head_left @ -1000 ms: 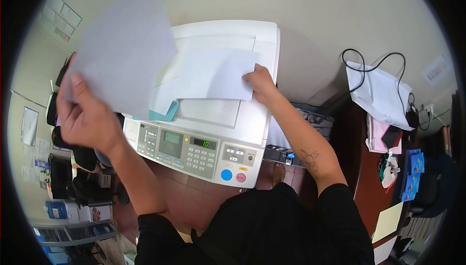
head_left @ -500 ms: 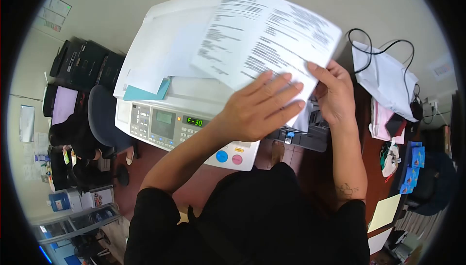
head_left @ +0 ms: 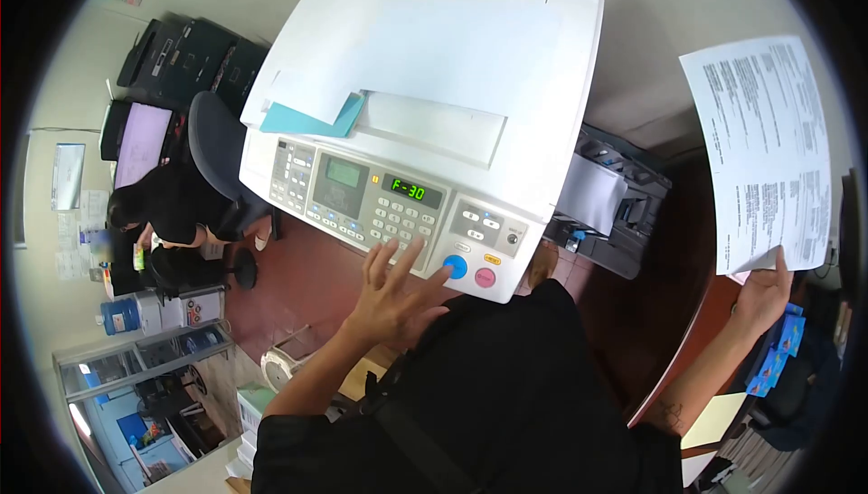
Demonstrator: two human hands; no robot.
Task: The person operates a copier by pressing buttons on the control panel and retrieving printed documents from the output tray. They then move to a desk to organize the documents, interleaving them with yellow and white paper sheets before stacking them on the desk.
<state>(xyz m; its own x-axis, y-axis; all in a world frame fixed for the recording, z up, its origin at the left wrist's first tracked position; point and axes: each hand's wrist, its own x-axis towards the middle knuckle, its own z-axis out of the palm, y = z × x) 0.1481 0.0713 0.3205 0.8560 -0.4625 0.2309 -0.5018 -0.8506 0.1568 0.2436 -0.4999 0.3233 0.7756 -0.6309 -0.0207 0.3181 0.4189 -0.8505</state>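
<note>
A large white copier (head_left: 470, 51) fills the middle of the view, its lid shut. Its control panel (head_left: 398, 209) has a green display reading F-30, a keypad, a blue button (head_left: 455, 266) and a pink button (head_left: 485, 278). My left hand (head_left: 391, 295) hovers with spread fingers at the panel's front edge, fingertips by the keypad and the blue button, holding nothing. Far out to the right, my right hand (head_left: 762, 293) pinches the bottom edge of a printed sheet of paper (head_left: 767, 150), held upright. A teal sheet (head_left: 312, 121) and white paper lie on the lid.
A paper output tray (head_left: 601, 200) sticks out on the copier's right side, with white sheets in it. Another person in black (head_left: 167, 209) sits at a desk on the left beside a dark office chair (head_left: 212, 146). A brown table edge (head_left: 687, 349) curves at the right.
Both hands held the printed sheets together above the copier half a second ago. Now my right hand has carried the paper far right and my left hand has dropped to the control panel.
</note>
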